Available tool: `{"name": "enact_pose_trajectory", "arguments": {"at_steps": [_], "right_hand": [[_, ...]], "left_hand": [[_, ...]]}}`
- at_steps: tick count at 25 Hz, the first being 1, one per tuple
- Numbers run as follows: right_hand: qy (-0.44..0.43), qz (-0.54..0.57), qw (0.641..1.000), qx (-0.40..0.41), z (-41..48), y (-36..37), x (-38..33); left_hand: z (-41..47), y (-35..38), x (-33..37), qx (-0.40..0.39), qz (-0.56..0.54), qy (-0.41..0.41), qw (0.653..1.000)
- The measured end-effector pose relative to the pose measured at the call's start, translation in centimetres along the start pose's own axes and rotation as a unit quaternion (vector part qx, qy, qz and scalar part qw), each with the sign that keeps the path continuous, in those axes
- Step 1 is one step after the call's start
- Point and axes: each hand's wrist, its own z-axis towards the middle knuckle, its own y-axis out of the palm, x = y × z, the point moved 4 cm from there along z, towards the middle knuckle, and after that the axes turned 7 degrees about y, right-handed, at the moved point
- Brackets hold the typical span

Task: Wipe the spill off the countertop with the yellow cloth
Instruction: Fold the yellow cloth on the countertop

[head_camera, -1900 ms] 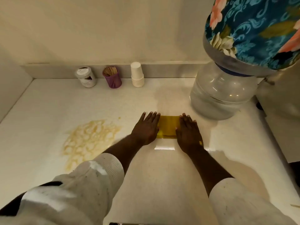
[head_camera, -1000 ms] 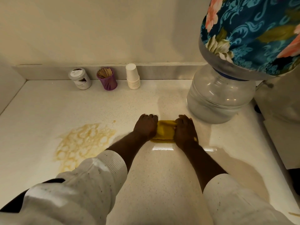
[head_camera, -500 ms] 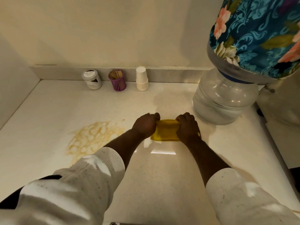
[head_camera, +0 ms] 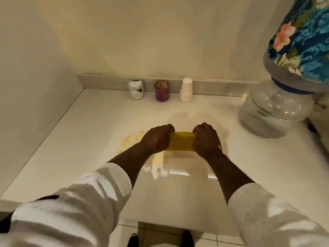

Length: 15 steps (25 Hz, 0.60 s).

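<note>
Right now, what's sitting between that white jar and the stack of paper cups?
In the head view, a purple holder of wooden sticks stands between the white jar and the paper cups.

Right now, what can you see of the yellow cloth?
The yellow cloth looks soft, plain mustard yellow, folded or bunched into a short band. The left hand grips its left end, the right hand its right end. It seems lifted just above the white countertop, though I cannot confirm a gap. The spill lies to its left, partly hidden by the left arm.
</note>
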Motion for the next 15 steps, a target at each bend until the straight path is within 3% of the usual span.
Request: {"name": "enact_pose_trajectory", "arguments": {"at_steps": [8,15], "right_hand": [[0.036,0.0,0.999,-0.005,-7.4,4.9,-12.2],[0.091,-0.023,0.994,-0.054,-11.1,8.4,-15.2]], "left_hand": [[-11.0,-4.2,-8.9,-0.023,-0.032,0.045,0.998],[-14.8,-2.6,-12.1,-0.093,-0.04,0.029,0.994]]}}
